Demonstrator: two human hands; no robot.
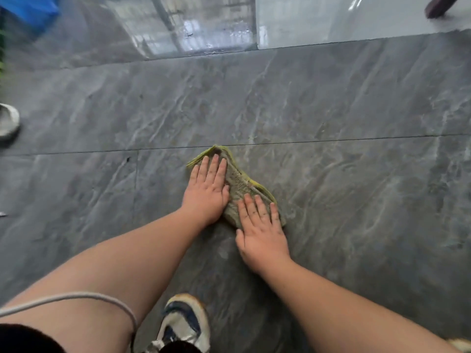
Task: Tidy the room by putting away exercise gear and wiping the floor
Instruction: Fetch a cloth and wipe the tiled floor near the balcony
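A dirty grey-green cloth with a yellow edge point(238, 183) lies flat on the grey marbled floor tiles point(344, 110) in the middle of the view. My left hand point(207, 189) presses on its far left part with straight fingers. My right hand point(261, 231) lies flat on its near right end, fingers straight and spread. Much of the cloth is hidden under both palms.
My white and blue shoe point(184, 324) stands just behind my hands. A white shoe point(7, 121) is at the left edge, a blue object point(30, 8) at the top left, a dark furniture leg point(439, 6) at the top right. A white cord point(76, 298) crosses my left arm.
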